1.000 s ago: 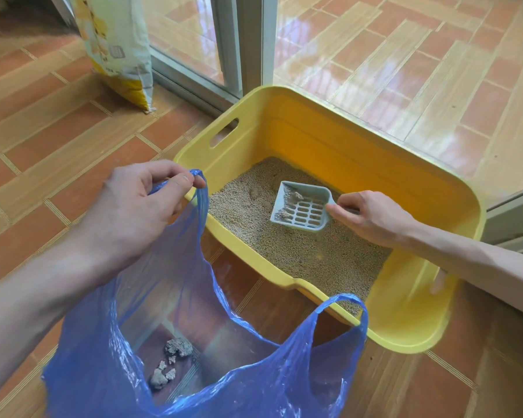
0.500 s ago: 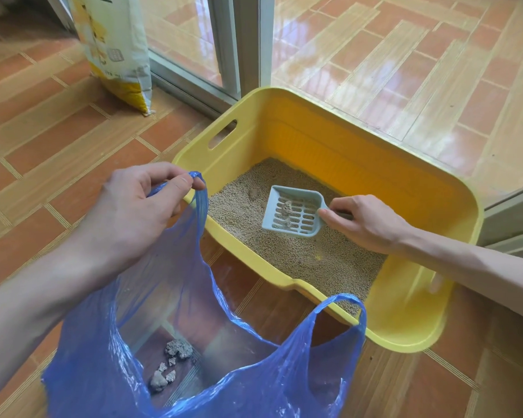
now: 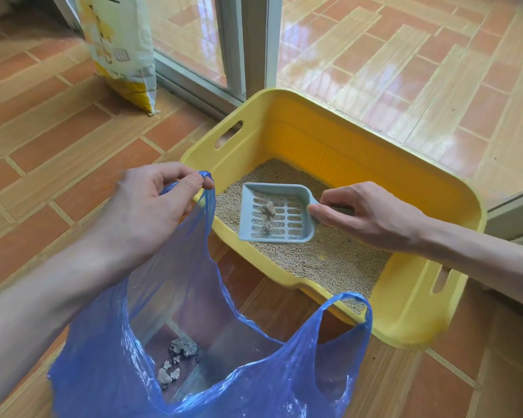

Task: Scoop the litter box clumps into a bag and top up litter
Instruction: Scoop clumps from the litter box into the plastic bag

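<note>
- Head view, looking down on a tiled floor [image 3: 58, 152]: a person's right hand [image 3: 372, 218] pinches the handle of a pale blue slotted scoop [image 3: 277, 217], thumb and fingers closed round it where the handle meets the pan.
- Two small clumps [image 3: 267, 210] sit on the scoop's slots; the scoop is held above the litter [image 3: 329, 260], over the near-left part of the yellow litter box [image 3: 411, 300].
- The left hand [image 3: 151, 212] pinches one loop of a blue plastic bag [image 3: 254, 372] between thumb and forefinger, lifting that side so the mouth gapes; the other loop stands free at the box's near rim.
- Earlier clumps [image 3: 180, 351] lie at the bottom of the bag, seen through the opening.
- Key relation: the bag's mouth lies toward the viewer and to the left of the scoop, just past the box's near rim. The scoop's long axis runs left to right, pan end pointing at the left hand, so the right hand appears set to carry the load over the rim and tip it.
- A yellow-and-white sack [image 3: 121, 52], likely the fresh litter, stands untouched beside the sliding door frame [image 3: 245, 46], well apart from both hands.
</note>
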### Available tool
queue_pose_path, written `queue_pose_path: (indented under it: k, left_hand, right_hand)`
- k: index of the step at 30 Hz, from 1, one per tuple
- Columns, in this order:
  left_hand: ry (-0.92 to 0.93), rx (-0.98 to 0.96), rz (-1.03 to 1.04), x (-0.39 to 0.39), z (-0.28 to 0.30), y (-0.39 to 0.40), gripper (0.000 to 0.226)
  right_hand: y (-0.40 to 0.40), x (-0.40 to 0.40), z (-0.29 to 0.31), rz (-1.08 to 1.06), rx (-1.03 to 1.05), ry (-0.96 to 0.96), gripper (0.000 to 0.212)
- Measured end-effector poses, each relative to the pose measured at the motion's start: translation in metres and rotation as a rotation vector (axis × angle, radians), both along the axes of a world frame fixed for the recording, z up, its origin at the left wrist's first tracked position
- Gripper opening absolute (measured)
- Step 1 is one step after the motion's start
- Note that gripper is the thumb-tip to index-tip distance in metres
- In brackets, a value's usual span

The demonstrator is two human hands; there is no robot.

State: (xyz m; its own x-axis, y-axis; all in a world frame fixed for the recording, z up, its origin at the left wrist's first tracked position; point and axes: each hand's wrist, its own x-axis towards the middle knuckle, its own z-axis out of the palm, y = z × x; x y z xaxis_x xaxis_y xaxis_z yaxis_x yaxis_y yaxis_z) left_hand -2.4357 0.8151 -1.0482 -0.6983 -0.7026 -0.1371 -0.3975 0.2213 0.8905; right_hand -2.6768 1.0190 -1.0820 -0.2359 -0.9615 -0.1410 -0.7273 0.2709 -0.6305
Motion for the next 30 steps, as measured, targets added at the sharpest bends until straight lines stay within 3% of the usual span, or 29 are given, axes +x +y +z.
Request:
queue_pose_path:
  k: [7, 19, 26, 30]
  left_hand:
    - [0.041, 0.011, -0.026, 0.004, 0.001, 0.001, 0.027]
    - [0.04, -0.028, -0.01, 0.015, 0.007, 0.0, 0.023]
    - [0.03, -0.026, 0.005, 0.016, 0.007, 0.002, 0.024]
    - [0.009, -0.053, -0.007, 0.015, 0.005, 0.003, 0.025]
  right_hand:
    - [-0.016, 0.047, 0.024, 0.21, 0.104, -0.019, 0.044]
    - [-0.039, 0.093, 0.009, 0.293, 0.2, 0.277, 0.051]
    - [-0.042, 0.133, -0.009, 0.272, 0.203, 0.482, 0.044]
    - [-0.049, 0.157, -0.022, 0.354, 0.243, 0.564, 0.028]
